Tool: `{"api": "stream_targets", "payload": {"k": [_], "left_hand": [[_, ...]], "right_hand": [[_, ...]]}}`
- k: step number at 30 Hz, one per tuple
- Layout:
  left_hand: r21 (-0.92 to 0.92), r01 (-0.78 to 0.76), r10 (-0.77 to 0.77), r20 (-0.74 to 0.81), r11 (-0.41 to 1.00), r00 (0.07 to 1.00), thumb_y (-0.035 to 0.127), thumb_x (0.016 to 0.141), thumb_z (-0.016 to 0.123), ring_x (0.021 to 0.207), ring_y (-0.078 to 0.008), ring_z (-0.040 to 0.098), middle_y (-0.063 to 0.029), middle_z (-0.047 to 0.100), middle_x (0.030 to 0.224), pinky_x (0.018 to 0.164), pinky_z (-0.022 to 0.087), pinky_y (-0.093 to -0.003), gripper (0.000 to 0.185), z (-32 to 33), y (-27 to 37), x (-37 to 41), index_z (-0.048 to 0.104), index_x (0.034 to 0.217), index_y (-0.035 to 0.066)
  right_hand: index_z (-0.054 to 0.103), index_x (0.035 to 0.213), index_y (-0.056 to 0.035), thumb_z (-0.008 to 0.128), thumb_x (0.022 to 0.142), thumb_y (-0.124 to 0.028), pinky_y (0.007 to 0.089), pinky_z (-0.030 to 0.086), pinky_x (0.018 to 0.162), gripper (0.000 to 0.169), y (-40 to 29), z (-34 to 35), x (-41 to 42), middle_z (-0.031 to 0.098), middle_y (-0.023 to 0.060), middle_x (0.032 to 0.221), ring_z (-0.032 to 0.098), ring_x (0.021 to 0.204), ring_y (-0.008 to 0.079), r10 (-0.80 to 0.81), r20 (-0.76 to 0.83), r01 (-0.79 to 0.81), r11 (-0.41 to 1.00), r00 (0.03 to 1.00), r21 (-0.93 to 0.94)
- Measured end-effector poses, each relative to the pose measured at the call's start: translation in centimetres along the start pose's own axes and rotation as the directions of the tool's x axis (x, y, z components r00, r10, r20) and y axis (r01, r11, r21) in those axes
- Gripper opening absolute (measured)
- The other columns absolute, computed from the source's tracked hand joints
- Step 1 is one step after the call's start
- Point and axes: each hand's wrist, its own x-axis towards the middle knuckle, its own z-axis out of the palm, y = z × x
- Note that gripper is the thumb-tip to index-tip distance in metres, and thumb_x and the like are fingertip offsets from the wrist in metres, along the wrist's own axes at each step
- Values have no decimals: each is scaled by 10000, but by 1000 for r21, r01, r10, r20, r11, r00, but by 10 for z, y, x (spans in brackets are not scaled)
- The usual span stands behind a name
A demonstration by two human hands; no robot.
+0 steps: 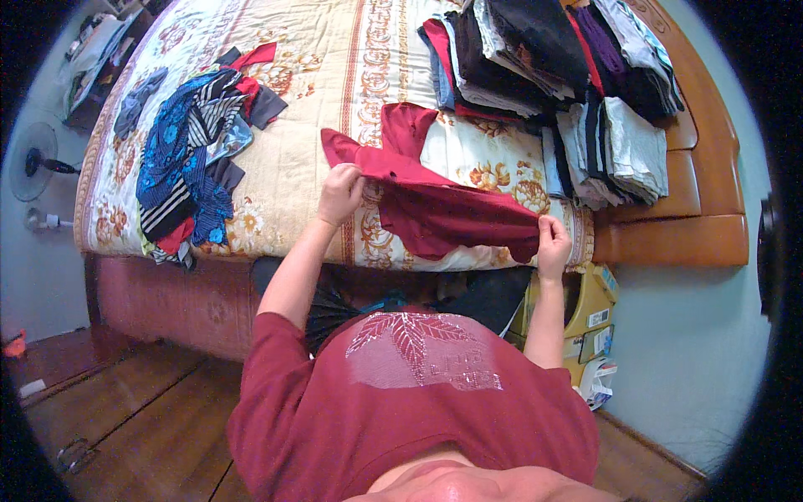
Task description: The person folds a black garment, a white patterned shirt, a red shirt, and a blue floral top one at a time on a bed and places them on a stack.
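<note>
A dark red garment [464, 216] with sleeve-like parts stretches across the near edge of the bed, between my two hands. My left hand [342, 194] pinches its upper edge near the collar or shoulder end. At the opposite end, my right hand [553, 248] grips a corner of the cloth between thumb and fingers. Part of the garment lies flat on the floral bedspread [301, 169] beyond the hands, and its lower folds hang toward the bed's near edge. Which part of the garment each hand holds is not fully clear.
A jumbled heap of clothes [182, 157] lies on the left. Folded stacks of clothes [514, 56] stand at the far right, with a smaller folded stack [615, 154] nearer the brown headboard [684, 182]. Cardboard boxes [586, 314] stand below the headboard; a fan [34, 162] is at far left.
</note>
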Motion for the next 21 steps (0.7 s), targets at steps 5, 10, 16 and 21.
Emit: {"api": "stream_targets", "payload": {"k": [5,10,16,21], "left_hand": [[-142,200,-202,4,969,979,91,829,529,579,-236,562,-159,539,657,543,430,-315,89,-77,55,31,548,880,20],[37,59,-63,118,998,991,70,782,579,564,-191,539,-123,542,646,537,419,-287,71,-212,122,54,570,783,0],[-140,-31,103,542,990,834,141,680,677,608,-243,564,-92,560,674,545,418,-296,190,-334,193,36,589,792,16],[12,252,-224,500,968,836,43,680,611,641,-162,525,-75,550,697,620,435,-289,113,-313,106,63,567,775,2]], "right_hand": [[557,812,-25,544,877,-206,199,392,639,192,-21,-9,33,531,-30,737,458,682,54,-12,154,-50,917,988,395],[558,783,-35,622,751,-71,193,373,532,80,-125,-72,59,505,-60,656,446,598,28,-94,497,38,992,863,122],[531,721,-10,612,700,-41,226,401,585,88,-205,-115,55,512,24,672,483,661,81,-432,557,408,896,710,175],[493,762,9,553,768,-57,280,429,648,89,-200,-18,127,528,96,716,533,683,181,-476,606,506,852,638,136]]}}
